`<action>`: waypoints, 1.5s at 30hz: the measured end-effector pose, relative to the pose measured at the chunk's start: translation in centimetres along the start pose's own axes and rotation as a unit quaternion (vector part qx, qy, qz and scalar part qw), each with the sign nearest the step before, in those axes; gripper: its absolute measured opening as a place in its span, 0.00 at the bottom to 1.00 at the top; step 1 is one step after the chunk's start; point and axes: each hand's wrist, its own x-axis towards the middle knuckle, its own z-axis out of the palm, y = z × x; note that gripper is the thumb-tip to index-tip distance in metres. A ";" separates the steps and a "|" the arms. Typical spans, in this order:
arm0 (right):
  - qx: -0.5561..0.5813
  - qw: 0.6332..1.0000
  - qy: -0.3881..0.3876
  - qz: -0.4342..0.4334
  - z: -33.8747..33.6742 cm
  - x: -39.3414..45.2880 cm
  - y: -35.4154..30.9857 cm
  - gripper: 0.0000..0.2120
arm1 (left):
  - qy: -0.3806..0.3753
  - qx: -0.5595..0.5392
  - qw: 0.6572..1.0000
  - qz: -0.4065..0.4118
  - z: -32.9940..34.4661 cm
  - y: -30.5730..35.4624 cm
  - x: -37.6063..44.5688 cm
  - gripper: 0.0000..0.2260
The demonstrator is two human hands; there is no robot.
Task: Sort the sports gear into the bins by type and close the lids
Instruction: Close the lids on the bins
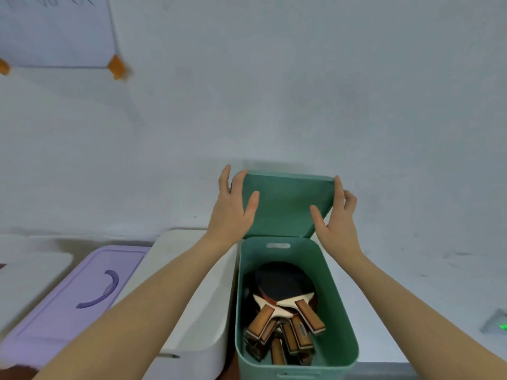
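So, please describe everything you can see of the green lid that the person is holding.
The green lid is a rounded rectangle of matte, plastic-looking material with a raised edge. It is held tilted, nearly upright, above the far end of the open green bin, which holds table tennis paddles. The left hand grips its left edge and the right hand its right edge. The side facing the camera is plain; no handle shows.

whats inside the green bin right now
A pile of table tennis paddles, handles toward the camera, fills the green bin. Anything beneath them is hidden.
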 end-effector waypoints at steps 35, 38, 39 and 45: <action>-0.037 0.986 -0.160 0.025 -3.0 -22.4 6.2 0.24 | -0.124 0.065 0.989 0.043 3.7 -4.0 -25.1 0.26; -0.040 0.987 -0.153 0.034 -3.0 -22.4 6.4 0.23 | -0.125 0.068 0.988 0.055 3.6 -4.3 -24.9 0.31; -0.042 0.987 -0.153 0.038 -2.9 -22.4 6.4 0.23 | -0.120 0.071 0.988 0.060 3.6 -4.5 -24.8 0.32; -0.048 0.992 -0.113 0.018 -1.5 -23.1 5.8 0.25 | -0.093 0.123 0.978 0.141 2.8 -5.5 -24.2 0.30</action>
